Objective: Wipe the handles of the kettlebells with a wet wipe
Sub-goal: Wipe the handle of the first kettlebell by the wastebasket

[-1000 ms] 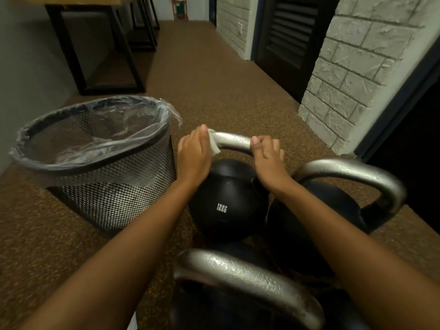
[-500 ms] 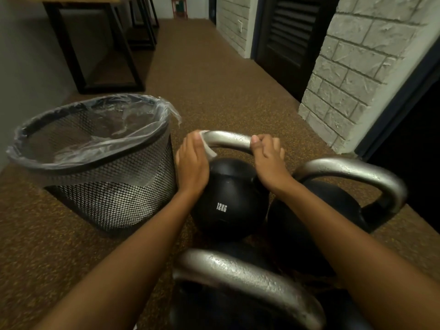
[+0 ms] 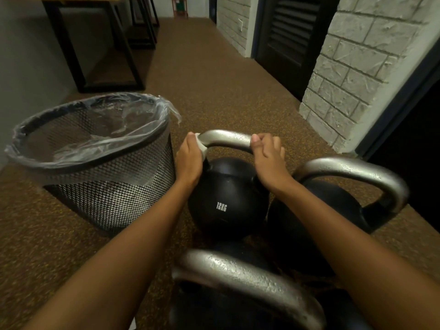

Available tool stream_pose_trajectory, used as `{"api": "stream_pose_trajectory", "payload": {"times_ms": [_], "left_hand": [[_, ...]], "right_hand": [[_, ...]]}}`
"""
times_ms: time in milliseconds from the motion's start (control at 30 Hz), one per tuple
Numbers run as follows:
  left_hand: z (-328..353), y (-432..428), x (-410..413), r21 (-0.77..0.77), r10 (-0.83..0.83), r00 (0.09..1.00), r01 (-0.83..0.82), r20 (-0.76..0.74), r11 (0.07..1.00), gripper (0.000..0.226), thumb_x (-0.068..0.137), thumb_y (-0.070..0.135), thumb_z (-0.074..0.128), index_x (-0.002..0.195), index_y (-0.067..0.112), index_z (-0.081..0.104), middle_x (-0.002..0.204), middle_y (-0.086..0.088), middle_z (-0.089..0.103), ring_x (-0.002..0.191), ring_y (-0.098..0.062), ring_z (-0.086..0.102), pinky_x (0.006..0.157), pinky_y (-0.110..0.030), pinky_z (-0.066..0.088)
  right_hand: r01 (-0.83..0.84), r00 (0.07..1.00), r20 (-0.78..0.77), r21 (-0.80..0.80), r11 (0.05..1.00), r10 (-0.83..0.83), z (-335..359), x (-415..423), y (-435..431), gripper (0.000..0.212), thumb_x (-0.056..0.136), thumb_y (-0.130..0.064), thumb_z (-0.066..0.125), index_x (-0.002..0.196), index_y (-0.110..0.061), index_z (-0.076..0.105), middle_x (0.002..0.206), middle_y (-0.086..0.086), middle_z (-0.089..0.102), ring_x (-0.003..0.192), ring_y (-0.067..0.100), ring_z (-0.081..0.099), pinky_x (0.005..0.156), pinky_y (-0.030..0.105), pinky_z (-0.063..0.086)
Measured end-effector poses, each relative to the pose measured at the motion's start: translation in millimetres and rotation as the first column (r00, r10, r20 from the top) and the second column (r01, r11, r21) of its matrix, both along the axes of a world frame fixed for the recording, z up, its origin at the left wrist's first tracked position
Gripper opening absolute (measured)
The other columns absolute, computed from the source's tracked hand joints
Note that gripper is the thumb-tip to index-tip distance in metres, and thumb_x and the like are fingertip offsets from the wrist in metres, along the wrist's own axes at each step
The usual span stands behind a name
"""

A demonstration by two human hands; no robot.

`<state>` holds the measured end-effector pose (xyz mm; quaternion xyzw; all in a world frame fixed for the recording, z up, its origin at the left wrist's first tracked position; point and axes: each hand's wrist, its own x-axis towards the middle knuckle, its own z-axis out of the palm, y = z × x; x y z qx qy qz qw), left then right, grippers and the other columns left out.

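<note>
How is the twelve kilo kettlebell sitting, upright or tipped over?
Upright: the 12KG kettlebell stands on the floor with its handle on top.

Found 12KG kettlebell [image 3: 223,198] upright on speckled brown floor [image 3: 214,79]. Noted left hand [image 3: 190,163] curled round left bend of its silver handle [image 3: 226,139], with white wet wipe [image 3: 202,146] held between palm and metal. Noted right hand [image 3: 269,158] gripping right end of same handle, thumb laid against the bar. Recorded second kettlebell [image 3: 309,222] just beside, on the right; contact cannot be told. Recorded third kettlebell handle [image 3: 250,275] nearest camera, between both forearms. Logged black mesh wastebasket [image 3: 107,194] with clear plastic liner [image 3: 95,129] left of left hand, near but apart. Logged white brick wall [image 3: 345,79] and dark louvred door [image 3: 290,32] beyond, on the right.
</note>
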<state>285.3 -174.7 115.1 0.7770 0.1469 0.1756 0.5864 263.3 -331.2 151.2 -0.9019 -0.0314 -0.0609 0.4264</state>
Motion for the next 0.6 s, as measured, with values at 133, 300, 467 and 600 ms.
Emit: {"api": "stream_pose_trajectory", "payload": {"times_ms": [133, 300, 467, 600], "left_hand": [[22, -1, 4, 0.160, -0.120, 0.992, 0.111, 0.047, 0.981, 0.035, 0.100, 0.028, 0.028, 0.090, 0.018, 0.060, 0.083, -0.001, 0.058, 0.072, -0.010, 0.050, 0.072, -0.030, 0.039], [33, 10, 10, 0.199, -0.273, 0.961, 0.276, -0.044, 0.940, 0.035, 0.098, 0.025, 0.030, 0.079, 0.019, 0.058, 0.077, 0.002, 0.054, 0.069, -0.011, 0.047, 0.065, -0.027, 0.037], [32, 17, 11, 0.007, -0.302, 0.939, 0.307, -0.166, 0.952, 0.039, 0.099, 0.026, 0.025, 0.074, 0.018, 0.053, 0.074, -0.003, 0.056, 0.069, -0.012, 0.050, 0.063, -0.024, 0.039], [45, 16, 14, 0.163, -0.316, 0.921, 0.357, -0.228, 0.920, 0.037, 0.100, 0.026, 0.024, 0.073, 0.019, 0.049, 0.077, -0.003, 0.055, 0.067, -0.012, 0.047, 0.062, -0.024, 0.038]], "right_hand": [[0.010, 1.000, 0.016, 0.004, 1.000, -0.010, -1, 0, 1, 0.037, 0.101, -0.037, 0.025, 0.121, -0.014, 0.046, 0.129, 0.009, 0.037, 0.123, 0.026, 0.031, 0.108, 0.044, 0.024], [-0.004, 1.000, 0.001, 0.008, 1.000, 0.004, 0, 0, -1, 0.037, 0.101, -0.037, 0.025, 0.122, -0.014, 0.045, 0.130, 0.008, 0.036, 0.124, 0.025, 0.030, 0.108, 0.044, 0.024], [-0.009, 1.000, 0.001, 0.007, 1.000, 0.009, 0, 0, -1, 0.038, 0.101, -0.038, 0.024, 0.123, -0.014, 0.045, 0.130, 0.008, 0.036, 0.124, 0.025, 0.030, 0.108, 0.045, 0.024], [-0.005, 1.000, 0.013, 0.004, 1.000, 0.005, -1, 0, -1, 0.038, 0.101, -0.038, 0.024, 0.122, -0.014, 0.045, 0.130, 0.008, 0.037, 0.123, 0.025, 0.031, 0.107, 0.043, 0.024]]}}
